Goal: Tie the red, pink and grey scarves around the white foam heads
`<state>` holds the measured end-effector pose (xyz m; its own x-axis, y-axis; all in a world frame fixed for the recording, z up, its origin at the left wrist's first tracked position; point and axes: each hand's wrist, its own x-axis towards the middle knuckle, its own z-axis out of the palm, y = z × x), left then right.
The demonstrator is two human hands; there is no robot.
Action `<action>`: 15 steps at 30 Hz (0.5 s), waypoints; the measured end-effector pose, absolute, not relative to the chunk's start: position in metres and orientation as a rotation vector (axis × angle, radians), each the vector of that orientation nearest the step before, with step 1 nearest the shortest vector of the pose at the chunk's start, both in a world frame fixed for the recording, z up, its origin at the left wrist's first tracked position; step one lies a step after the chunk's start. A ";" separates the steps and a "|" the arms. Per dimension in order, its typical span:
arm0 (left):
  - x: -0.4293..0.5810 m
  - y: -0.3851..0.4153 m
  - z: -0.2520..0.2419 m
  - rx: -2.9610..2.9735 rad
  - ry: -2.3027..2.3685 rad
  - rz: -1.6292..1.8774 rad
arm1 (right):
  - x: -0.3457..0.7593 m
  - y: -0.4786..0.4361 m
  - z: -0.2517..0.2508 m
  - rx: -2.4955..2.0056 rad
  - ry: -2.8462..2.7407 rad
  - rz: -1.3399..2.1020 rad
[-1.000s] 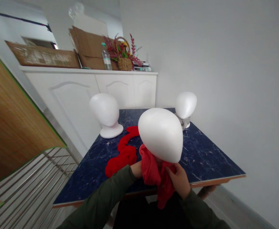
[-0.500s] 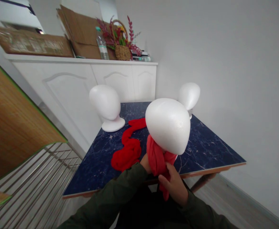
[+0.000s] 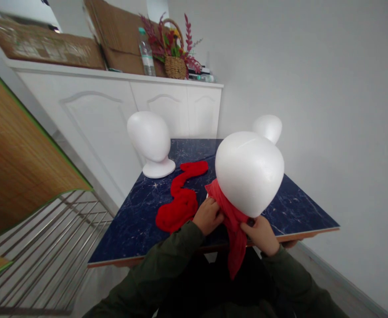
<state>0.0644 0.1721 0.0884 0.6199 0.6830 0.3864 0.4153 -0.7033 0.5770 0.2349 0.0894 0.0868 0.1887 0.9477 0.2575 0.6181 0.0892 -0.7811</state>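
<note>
- Head view: the coral scarf (image 3: 236, 236) is draped beneath the front mannequin head (image 3: 249, 172), at the near edge of the counter (image 3: 300, 210); its tail is hung below that edge.
- Hand state: cloth is held in the curled fingers of the left hand (image 3: 209, 215). The right hand (image 3: 263, 235) is set against the scarf's right side, near a small dark spot (image 3: 251, 222); whether cloth is gripped there cannot be told.
- Tipping hazard: the head could be toppled toward the edge if the scarf is pulled hard. Its base is hidden, so its footing cannot be checked.
- Slippage hazard: the wrap could be loosened if either side is released unsecured.
- Snagging hazard: the tail could be caught on the counter edge.
- Contact hazard: the red cloth (image 3: 179, 211), lying beside the left forearm, could be dragged by the sleeve.
</note>
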 end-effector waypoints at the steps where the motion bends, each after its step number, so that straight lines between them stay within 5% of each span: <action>1: 0.064 0.173 0.088 2.454 0.864 0.855 | 0.238 0.092 0.086 -1.645 -1.524 0.446; 15: 0.068 0.183 0.078 0.968 0.382 0.819 | 0.217 0.119 0.064 -1.611 -1.330 0.030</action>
<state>0.0681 0.1831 0.0783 0.6481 0.7590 0.0620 -0.4403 0.3070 0.8437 0.2170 0.1193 0.0639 0.3935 0.7465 0.5366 0.7218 0.1107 -0.6832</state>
